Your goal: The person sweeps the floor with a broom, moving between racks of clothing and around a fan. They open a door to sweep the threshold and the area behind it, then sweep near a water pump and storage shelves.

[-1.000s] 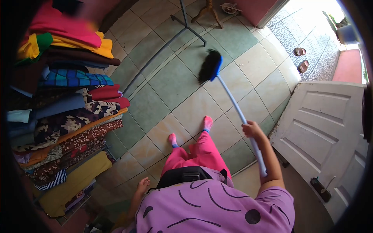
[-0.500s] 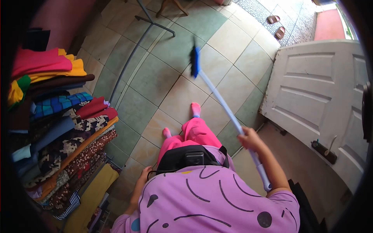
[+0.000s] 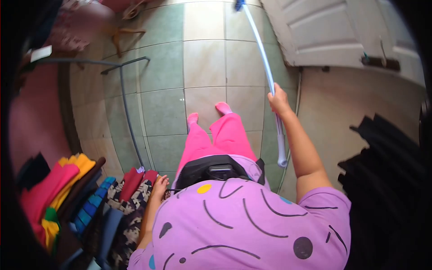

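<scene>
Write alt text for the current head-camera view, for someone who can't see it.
A person's right hand grips a long-handled broom reaching forward over a tiled floor, its blue head cut off by the top edge. The left hand is loosely open beside folded clothes at lower left; a white panelled door stands at upper right.

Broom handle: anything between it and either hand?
Right hand: nothing visible; its fingers wrap the broom handle. Left hand: yes, in the head view the person's waist, wearing a black waist pack, lies between it and the handle's lower end.
</scene>
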`<action>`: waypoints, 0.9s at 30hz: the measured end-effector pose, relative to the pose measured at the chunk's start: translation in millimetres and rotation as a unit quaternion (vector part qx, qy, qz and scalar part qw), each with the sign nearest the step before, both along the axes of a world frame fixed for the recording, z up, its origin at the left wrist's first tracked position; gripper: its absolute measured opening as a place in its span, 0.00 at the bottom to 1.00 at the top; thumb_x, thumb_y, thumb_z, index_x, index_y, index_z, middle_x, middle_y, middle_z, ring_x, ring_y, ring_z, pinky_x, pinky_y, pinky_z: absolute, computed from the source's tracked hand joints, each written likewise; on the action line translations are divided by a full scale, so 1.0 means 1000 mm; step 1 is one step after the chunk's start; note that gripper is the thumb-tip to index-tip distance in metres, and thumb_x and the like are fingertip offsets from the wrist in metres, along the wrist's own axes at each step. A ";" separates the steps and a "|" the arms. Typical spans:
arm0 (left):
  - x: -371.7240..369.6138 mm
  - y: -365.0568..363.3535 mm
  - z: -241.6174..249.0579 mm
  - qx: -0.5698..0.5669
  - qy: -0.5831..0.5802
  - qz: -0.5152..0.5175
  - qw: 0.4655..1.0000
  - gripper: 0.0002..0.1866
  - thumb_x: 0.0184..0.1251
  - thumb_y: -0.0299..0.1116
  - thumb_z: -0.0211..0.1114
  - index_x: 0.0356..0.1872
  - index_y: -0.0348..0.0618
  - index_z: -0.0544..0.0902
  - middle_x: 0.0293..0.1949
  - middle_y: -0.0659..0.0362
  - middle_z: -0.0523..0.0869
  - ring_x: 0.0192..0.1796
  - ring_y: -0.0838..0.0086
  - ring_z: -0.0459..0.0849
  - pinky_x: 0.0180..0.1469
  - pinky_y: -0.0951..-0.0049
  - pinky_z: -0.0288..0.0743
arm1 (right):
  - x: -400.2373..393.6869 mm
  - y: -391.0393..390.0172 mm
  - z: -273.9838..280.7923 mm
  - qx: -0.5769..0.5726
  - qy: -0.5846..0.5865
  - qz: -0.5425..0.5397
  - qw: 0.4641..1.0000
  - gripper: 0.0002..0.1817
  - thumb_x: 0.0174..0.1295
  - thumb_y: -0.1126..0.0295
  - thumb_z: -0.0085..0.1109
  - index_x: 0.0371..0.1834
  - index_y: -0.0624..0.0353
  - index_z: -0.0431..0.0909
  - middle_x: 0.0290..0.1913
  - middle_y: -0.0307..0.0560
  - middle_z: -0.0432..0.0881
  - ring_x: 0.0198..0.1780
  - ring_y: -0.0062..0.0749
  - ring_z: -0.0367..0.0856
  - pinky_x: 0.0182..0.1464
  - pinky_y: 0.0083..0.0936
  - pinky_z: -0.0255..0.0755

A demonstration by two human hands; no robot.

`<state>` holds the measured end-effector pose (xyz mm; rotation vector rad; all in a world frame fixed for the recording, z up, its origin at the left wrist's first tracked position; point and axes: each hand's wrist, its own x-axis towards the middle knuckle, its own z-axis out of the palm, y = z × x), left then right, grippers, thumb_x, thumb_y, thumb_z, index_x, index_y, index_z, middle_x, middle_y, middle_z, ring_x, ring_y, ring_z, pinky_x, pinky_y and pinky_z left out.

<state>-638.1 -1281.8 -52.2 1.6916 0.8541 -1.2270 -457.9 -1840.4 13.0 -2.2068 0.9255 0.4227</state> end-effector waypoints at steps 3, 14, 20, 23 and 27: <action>0.034 0.059 -0.004 0.020 -0.024 -0.068 0.997 0.16 0.54 0.31 0.52 0.44 0.40 0.68 0.36 0.60 0.74 0.30 0.81 0.72 0.28 0.83 0.68 | -0.102 0.026 0.028 0.270 -0.009 -0.182 0.946 0.20 0.45 0.74 0.47 0.45 0.58 0.62 0.15 0.37 0.66 0.09 0.17 0.61 0.08 0.15 0.56; 0.269 0.066 -0.037 0.126 -0.053 -0.305 0.942 0.15 0.55 0.37 0.48 0.44 0.49 0.68 0.32 0.64 0.74 0.26 0.81 0.70 0.21 0.83 0.60 | -0.406 0.283 0.051 -0.052 0.321 -0.505 0.799 0.12 0.43 0.73 0.47 0.34 0.62 0.68 0.32 0.60 0.73 0.36 0.49 0.72 0.37 0.34 0.65; 0.298 -0.115 0.007 -0.026 -0.115 -0.385 0.916 0.17 0.57 0.38 0.46 0.48 0.49 0.66 0.43 0.63 0.73 0.39 0.78 0.71 0.34 0.81 0.62 | -0.421 0.207 -0.044 0.151 0.319 -0.548 0.759 0.08 0.38 0.79 0.48 0.25 0.72 0.69 0.19 0.55 0.74 0.20 0.38 0.76 0.21 0.27 0.71; 0.302 -0.144 0.008 -0.073 -0.135 -0.468 0.870 0.17 0.57 0.38 0.46 0.48 0.47 0.65 0.44 0.62 0.72 0.41 0.78 0.71 0.36 0.80 0.61 | -0.330 0.236 0.009 0.223 0.256 -0.490 0.803 0.13 0.37 0.77 0.49 0.30 0.70 0.69 0.23 0.58 0.74 0.19 0.37 0.75 0.20 0.27 0.70; 0.305 -0.144 -0.022 -0.096 -0.147 -0.533 0.828 0.16 0.56 0.32 0.48 0.46 0.42 0.67 0.39 0.57 0.74 0.39 0.79 0.71 0.37 0.81 0.64 | -0.225 0.226 -0.032 0.371 -0.045 -0.433 0.820 0.08 0.44 0.75 0.47 0.30 0.62 0.68 0.14 0.43 0.68 0.13 0.24 0.67 0.13 0.21 0.61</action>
